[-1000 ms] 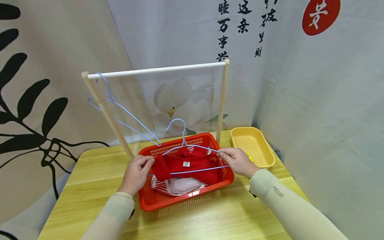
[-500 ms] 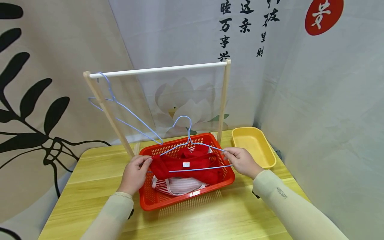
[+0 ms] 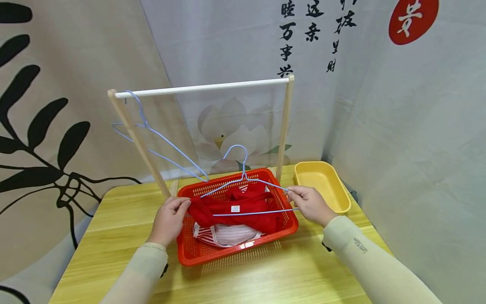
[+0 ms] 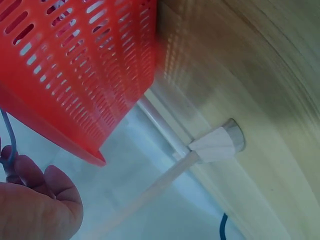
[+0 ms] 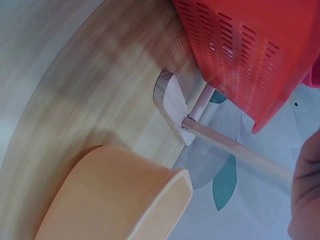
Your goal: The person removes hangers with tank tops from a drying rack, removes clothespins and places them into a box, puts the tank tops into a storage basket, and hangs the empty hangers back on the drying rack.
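Observation:
In the head view, a blue wire hanger (image 3: 244, 171) lies across a red garment (image 3: 224, 207) that shows a small white label, with its left end under the cloth. My left hand (image 3: 167, 221) pinches the garment's left shoulder between thumb and fingers. The left wrist view shows blue wire at those fingers (image 4: 30, 172). My right hand (image 3: 309, 204) pinches the hanger near its right end. Beneath them stands a red perforated basket (image 3: 212, 258), tilted in this view, holding a red-and-white striped garment (image 3: 235, 234).
Behind the basket rises a wooden rack with a white rod (image 3: 205, 88). Another blue hanger (image 3: 171, 143) hangs at its left end. A yellow tray (image 3: 322, 185) sits at the right back of the wooden table (image 3: 125, 223). Printed curtains stand behind.
My right hand and the hanger have shifted slightly right, and the hanger's hook sits a little higher. The left hand keeps its grip on the red garment. The head view has turned slightly.

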`<move>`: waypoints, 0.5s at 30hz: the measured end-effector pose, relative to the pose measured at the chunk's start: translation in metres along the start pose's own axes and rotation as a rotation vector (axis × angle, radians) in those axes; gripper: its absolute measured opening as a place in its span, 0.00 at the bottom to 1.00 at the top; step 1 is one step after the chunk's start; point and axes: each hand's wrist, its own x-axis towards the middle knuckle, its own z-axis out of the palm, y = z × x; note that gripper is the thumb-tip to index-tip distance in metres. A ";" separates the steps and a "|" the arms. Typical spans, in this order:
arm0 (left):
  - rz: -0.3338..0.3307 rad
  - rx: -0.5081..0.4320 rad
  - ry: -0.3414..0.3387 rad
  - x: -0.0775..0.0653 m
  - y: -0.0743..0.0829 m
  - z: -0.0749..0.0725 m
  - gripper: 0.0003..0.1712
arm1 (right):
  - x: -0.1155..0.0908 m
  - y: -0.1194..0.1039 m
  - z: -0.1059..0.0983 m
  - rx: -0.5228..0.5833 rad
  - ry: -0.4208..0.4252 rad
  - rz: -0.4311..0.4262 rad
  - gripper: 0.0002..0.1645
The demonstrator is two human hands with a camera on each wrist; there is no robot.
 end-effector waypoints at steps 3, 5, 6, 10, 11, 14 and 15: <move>-0.013 0.006 -0.001 0.000 -0.001 -0.001 0.17 | 0.000 0.001 -0.001 0.006 0.004 -0.001 0.14; -0.020 0.009 0.001 0.000 -0.001 -0.001 0.17 | 0.000 0.001 -0.002 0.007 0.005 -0.002 0.14; -0.023 0.011 0.002 0.000 -0.001 -0.002 0.17 | 0.000 0.001 -0.002 0.008 0.007 -0.004 0.14; -0.035 0.010 0.003 0.001 -0.002 -0.002 0.17 | 0.000 0.002 -0.004 0.014 0.014 -0.008 0.14; -0.037 0.008 0.002 0.001 -0.003 -0.002 0.17 | 0.000 0.002 -0.004 0.018 0.016 -0.010 0.14; -0.048 -0.002 -0.003 0.002 -0.004 -0.002 0.18 | -0.001 0.004 -0.005 0.029 0.024 -0.014 0.12; -0.052 -0.002 -0.005 0.002 -0.004 -0.002 0.18 | -0.001 0.005 -0.006 0.029 0.025 -0.014 0.12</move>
